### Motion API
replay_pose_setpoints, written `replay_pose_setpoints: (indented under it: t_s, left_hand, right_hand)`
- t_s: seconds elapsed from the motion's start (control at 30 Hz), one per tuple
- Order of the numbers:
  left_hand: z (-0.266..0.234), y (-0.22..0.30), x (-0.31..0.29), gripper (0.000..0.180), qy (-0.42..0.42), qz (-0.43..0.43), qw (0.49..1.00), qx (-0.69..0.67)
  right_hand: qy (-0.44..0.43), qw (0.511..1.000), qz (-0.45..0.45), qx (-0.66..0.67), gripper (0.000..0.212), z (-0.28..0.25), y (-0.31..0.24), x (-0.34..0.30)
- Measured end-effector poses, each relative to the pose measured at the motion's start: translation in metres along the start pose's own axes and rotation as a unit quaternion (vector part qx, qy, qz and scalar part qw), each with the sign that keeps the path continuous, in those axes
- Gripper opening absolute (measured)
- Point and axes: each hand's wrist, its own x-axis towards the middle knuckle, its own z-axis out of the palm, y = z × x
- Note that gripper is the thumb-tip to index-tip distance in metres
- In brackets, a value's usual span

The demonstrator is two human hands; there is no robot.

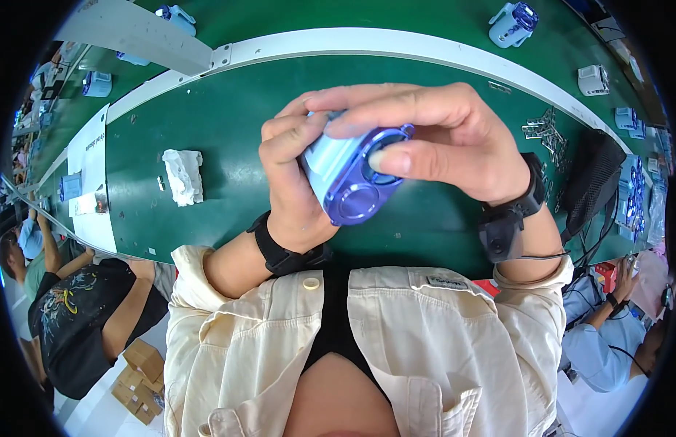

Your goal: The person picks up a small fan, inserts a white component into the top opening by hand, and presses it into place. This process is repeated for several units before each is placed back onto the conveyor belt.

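A light-blue plastic housing (325, 162) with a glossy blue-violet end face is held up above the green table. Two round recesses show on that face, one above the other. My left hand (290, 175) is closed around its left side and underside. From the right, my right hand (454, 131) grips its upper part, the thumb pressed into the upper recess and the fingers over the top. Both hands partly cover the housing, so its far side is hidden. Each wrist wears a black strap; a small dark device sits on the right one.
Left on the green table (236, 218) lies a crumpled white wrapper (183, 177). Small metal parts (548, 137) lie in a pile at the right, beside a black mesh bag (593, 171) with cables. A white rail (338, 40) crosses the back; similar blue units (513, 25) stand beyond. People sit on both sides.
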Motion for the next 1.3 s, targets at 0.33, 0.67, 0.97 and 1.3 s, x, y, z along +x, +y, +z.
replay_pose_setpoints:
  t_s: [0.33, 0.67, 0.97, 1.3]
  left_hand:
    - [-0.022, 0.016, 0.025, 0.084, -0.140, -0.048, 0.985, 0.085]
    - [-0.012, 0.010, 0.014, 0.074, -0.008, -0.030, 0.993, -0.114]
    - [-0.018, 0.004, 0.016, 0.072, -0.012, 0.022, 1.000, 0.000]
    - [-0.016, 0.007, 0.014, 0.072, -0.027, 0.008, 0.999, -0.025]
  right_hand:
    - [0.038, 0.994, 0.009, -0.099, 0.046, 0.014, 0.005, -0.001]
    - [0.079, 0.994, 0.011, -0.078, 0.063, 0.034, 0.026, 0.004]
    - [0.167, 0.983, 0.065, 0.028, 0.051, 0.052, 0.025, 0.005]
    - [0.117, 0.984, 0.116, 0.064, 0.048, 0.039, 0.012, 0.002]
